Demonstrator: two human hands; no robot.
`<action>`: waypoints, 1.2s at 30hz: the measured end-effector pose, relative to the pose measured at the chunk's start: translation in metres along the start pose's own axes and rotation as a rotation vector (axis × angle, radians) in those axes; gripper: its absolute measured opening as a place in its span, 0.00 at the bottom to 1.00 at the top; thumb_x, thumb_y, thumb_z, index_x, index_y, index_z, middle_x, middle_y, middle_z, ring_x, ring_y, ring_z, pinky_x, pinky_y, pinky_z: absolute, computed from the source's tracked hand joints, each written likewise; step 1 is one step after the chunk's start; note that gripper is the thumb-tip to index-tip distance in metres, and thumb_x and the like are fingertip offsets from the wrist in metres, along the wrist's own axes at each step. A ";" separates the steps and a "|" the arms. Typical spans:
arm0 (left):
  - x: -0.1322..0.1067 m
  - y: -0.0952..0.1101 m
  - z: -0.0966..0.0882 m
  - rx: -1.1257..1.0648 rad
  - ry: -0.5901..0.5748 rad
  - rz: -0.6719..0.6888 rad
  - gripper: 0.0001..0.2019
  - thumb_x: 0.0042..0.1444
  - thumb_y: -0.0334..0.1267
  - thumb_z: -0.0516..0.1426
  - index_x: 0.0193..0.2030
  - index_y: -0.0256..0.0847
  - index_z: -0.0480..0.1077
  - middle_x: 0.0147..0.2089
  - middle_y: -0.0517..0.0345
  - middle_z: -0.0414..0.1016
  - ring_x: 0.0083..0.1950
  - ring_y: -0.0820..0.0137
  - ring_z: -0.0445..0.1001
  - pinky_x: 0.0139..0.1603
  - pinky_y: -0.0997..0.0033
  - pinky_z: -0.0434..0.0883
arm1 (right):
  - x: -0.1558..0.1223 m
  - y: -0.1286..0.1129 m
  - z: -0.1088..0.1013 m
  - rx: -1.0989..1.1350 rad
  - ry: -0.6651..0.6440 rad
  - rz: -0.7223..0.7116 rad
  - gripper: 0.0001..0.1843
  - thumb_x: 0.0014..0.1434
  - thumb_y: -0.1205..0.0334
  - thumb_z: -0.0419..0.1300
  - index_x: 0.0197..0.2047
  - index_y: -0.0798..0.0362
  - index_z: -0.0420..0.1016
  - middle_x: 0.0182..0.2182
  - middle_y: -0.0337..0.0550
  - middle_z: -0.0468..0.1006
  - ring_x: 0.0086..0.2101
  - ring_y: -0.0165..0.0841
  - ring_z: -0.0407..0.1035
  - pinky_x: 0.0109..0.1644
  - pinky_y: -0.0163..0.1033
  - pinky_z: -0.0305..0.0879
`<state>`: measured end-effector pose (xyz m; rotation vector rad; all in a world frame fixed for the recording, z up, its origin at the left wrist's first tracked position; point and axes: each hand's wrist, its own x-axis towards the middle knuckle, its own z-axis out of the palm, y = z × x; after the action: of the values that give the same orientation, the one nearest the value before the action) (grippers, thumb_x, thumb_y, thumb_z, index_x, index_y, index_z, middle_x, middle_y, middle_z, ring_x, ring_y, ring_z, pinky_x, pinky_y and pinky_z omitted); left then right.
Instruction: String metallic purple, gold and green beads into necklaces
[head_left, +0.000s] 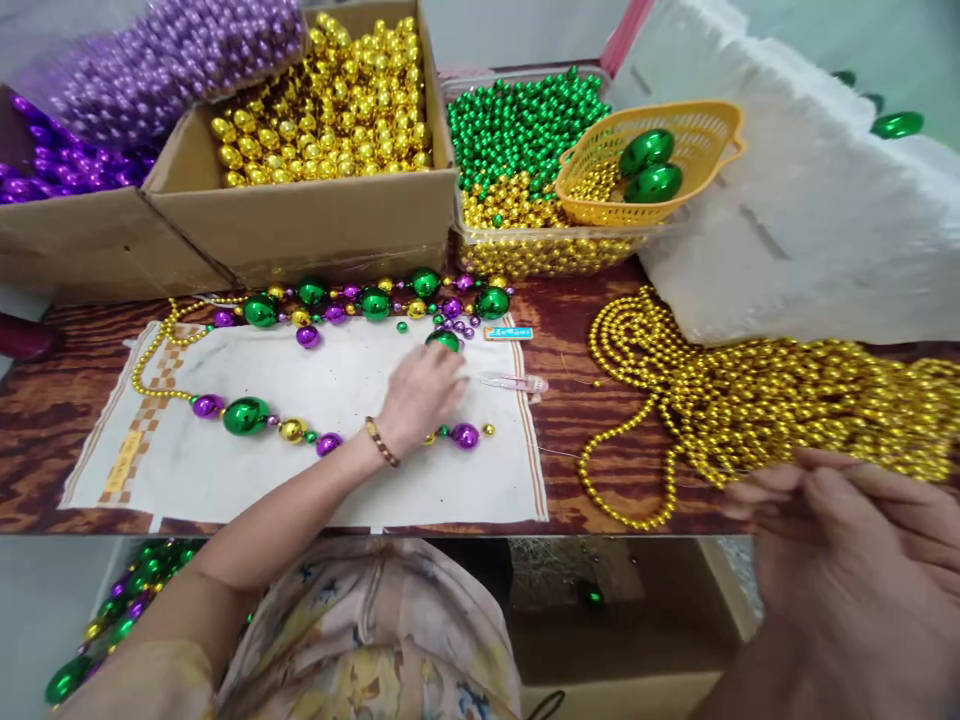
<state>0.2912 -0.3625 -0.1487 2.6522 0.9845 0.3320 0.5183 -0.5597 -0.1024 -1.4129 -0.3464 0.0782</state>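
At the far right corner of the white cloth (pixel 225 470), the left hand (pixel 420 395) lies palm down, its fingers curled over loose beads (pixel 465 435) beside a large green bead (pixel 444 340); I cannot tell whether it pinches one. Right of the cloth, the right hand (pixel 840 560) has its fingertips pressed together. It seems wise to lift one bead at a time without scattering the others.

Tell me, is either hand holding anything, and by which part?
The left hand lies on the white cloth, fingertips at a green bead; a grip cannot be told. The right hand pinches its fingertips together; too blurred to tell on what.
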 end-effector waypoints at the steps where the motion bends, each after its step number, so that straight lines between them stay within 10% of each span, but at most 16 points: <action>1: 0.007 -0.008 -0.009 -0.015 0.034 -0.088 0.16 0.69 0.44 0.47 0.52 0.36 0.69 0.53 0.43 0.70 0.53 0.58 0.69 0.53 0.60 0.66 | -0.007 0.001 0.007 0.040 -0.049 0.033 0.13 0.35 0.60 0.77 0.25 0.52 0.82 0.20 0.45 0.75 0.18 0.33 0.70 0.18 0.41 0.68; 6: 0.051 -0.038 -0.025 -0.009 -0.109 -0.393 0.27 0.64 0.61 0.47 0.54 0.37 0.65 0.50 0.41 0.74 0.51 0.54 0.73 0.49 0.60 0.68 | -0.043 0.023 0.032 0.121 -0.357 0.242 0.07 0.50 0.62 0.71 0.35 0.52 0.82 0.23 0.40 0.78 0.20 0.29 0.72 0.23 0.35 0.72; 10: 0.069 -0.044 -0.011 -0.077 -0.234 -0.388 0.28 0.59 0.63 0.52 0.49 0.37 0.66 0.39 0.45 0.76 0.47 0.53 0.75 0.47 0.60 0.69 | -0.070 0.046 0.045 0.111 -0.516 0.272 0.06 0.58 0.62 0.66 0.39 0.52 0.81 0.24 0.38 0.79 0.21 0.29 0.73 0.24 0.33 0.73; 22: 0.015 -0.016 -0.026 -1.663 -0.221 -0.458 0.17 0.57 0.39 0.62 0.53 0.43 0.69 0.55 0.50 0.71 0.50 0.64 0.76 0.52 0.56 0.77 | -0.099 0.077 0.042 -0.035 -0.612 0.272 0.08 0.61 0.58 0.63 0.38 0.54 0.80 0.27 0.43 0.81 0.24 0.33 0.76 0.26 0.36 0.73; 36: 0.026 0.007 -0.018 -2.038 0.039 -0.772 0.13 0.64 0.44 0.57 0.49 0.37 0.68 0.43 0.50 0.77 0.43 0.66 0.80 0.54 0.61 0.78 | -0.118 0.067 0.035 -0.264 -0.727 -0.062 0.08 0.64 0.63 0.59 0.40 0.51 0.81 0.18 0.34 0.73 0.16 0.27 0.67 0.24 0.33 0.66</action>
<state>0.3085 -0.3467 -0.1263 0.4105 0.7425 0.6406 0.4068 -0.5454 -0.1863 -1.5988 -1.0289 0.5171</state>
